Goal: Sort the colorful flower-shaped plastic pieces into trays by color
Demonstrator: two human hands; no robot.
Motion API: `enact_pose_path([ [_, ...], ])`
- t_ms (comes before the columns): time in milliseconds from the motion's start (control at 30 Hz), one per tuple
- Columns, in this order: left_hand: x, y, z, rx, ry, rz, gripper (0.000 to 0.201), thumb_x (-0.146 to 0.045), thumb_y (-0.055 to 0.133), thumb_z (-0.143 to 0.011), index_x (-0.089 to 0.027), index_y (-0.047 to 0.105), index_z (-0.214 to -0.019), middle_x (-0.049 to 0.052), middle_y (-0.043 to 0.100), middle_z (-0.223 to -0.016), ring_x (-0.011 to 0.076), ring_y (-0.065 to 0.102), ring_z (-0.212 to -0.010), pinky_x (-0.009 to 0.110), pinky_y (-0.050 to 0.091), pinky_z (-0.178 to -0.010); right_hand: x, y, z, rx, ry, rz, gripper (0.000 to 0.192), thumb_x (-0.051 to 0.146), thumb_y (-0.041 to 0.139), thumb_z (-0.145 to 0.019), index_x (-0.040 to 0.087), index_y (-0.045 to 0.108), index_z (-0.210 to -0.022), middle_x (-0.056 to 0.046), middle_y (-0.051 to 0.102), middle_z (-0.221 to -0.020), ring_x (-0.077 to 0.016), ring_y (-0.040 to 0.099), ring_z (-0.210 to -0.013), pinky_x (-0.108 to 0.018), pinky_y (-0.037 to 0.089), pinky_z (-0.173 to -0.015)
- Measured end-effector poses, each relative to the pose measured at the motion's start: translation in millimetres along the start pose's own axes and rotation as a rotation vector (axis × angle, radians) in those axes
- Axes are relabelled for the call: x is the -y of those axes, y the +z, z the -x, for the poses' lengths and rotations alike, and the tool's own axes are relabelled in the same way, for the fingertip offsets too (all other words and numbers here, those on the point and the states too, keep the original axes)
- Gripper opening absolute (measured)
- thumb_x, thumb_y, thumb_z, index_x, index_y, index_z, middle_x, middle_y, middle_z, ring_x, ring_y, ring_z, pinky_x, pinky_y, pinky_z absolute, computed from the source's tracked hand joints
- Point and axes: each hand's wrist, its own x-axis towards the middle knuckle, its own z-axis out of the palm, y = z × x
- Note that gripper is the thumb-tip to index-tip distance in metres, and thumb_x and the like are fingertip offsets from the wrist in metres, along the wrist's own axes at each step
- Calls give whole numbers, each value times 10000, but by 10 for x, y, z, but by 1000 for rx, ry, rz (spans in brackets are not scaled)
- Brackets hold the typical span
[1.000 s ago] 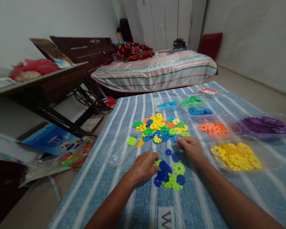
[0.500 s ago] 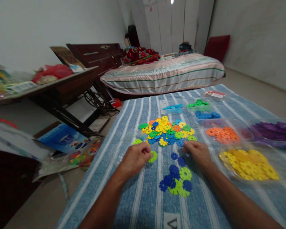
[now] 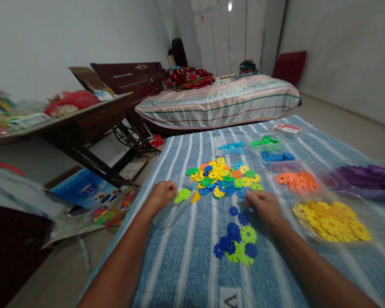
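My left hand [image 3: 163,194] is closed in a pinch at the left of the pile, its fingertips at a lime-green notched disc [image 3: 179,197]. Another lime-green disc lies against that one, over a clear plastic tray that is hard to make out. My right hand [image 3: 263,206] has its fingers pressed together at the right edge of the mixed pile of snowflake discs [image 3: 220,173]; what they hold, if anything, is hidden. Nearer me lies a loose group of navy discs [image 3: 233,231] and lime-green discs [image 3: 248,234].
Clear boxes hold yellow discs [image 3: 335,222], orange discs [image 3: 297,182], purple discs [image 3: 368,176], blue discs [image 3: 277,156], green discs [image 3: 265,140] and light-blue discs [image 3: 231,146]. A striped cloth [image 3: 186,265] covers the surface. A cluttered table [image 3: 93,105] stands left; a bed [image 3: 218,105] is behind.
My left hand has moved left and away from me with the lime-green disc, to beside another lime-green disc. My right hand has stayed by the pile's right edge.
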Motion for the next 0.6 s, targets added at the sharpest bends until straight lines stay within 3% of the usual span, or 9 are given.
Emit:
enact_pose_path([
  [233,30,31,-111,30,18,91,115,-303,594,-627,-197,637,-625,-44,563,-486,149,560,-536,241,404,-552,30,-1,10,4,4,5,610,750,657,-726,185,673,-500,-53,619,-528,-172,516,-544,-315,383,-571],
  [367,-21,56,-131,-14,31,-239,118,-290,621,-687,-202,697,-706,15,701,-685,196,655,-719,263,446,-644,30,0,8,4,10,3,595,734,659,-732,187,667,-495,-51,611,-522,-166,503,-537,-314,373,-565],
  [500,-62,126,-140,18,209,-357,247,-286,603,-759,-216,761,-935,55,764,-1017,227,687,-939,280,486,-808,24,-1,9,2,6,-5,577,709,664,-744,188,668,-497,-46,601,-513,-160,486,-526,-315,370,-562],
  [600,-52,189,-171,130,313,-347,291,-293,601,-764,-208,765,-989,56,758,-1062,231,686,-957,285,488,-847,20,-3,11,-2,2,-2,567,693,666,-752,186,667,-498,-49,606,-523,-165,500,-542,-316,378,-572],
])
